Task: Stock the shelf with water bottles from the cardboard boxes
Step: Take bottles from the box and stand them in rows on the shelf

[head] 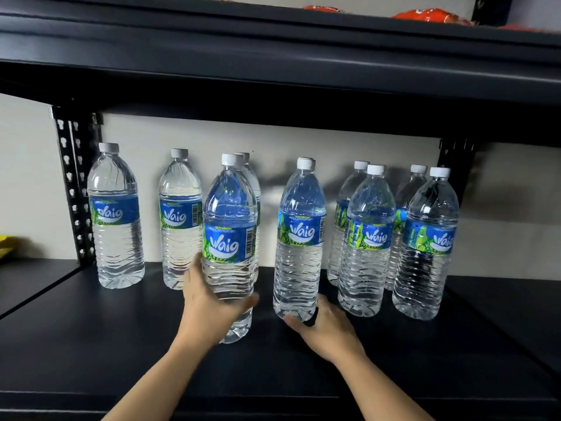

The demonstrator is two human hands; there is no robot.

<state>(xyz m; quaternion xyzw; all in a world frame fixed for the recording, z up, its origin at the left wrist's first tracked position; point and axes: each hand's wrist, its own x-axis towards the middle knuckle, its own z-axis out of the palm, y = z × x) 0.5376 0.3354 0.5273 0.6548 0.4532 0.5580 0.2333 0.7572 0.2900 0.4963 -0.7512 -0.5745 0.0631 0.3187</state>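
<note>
Several clear water bottles with blue and green labels and white caps stand on the black shelf (91, 329). My left hand (209, 308) grips the lower body of one bottle (229, 238) at the front, left of centre. My right hand (324, 329) holds the base of a second bottle (300, 238) just to the right of it. Another bottle stands partly hidden behind each of these two. Two bottles (117, 217) (180, 220) stand at the back left, and two front-and-back pairs (367, 241) (428, 244) stand on the right.
A black shelf board (273, 56) hangs close above the bottle caps, with orange packets (431, 15) on top of it. Black perforated uprights (74, 189) frame the bay at left and right. A yellow item (6, 246) lies in the bay to the left.
</note>
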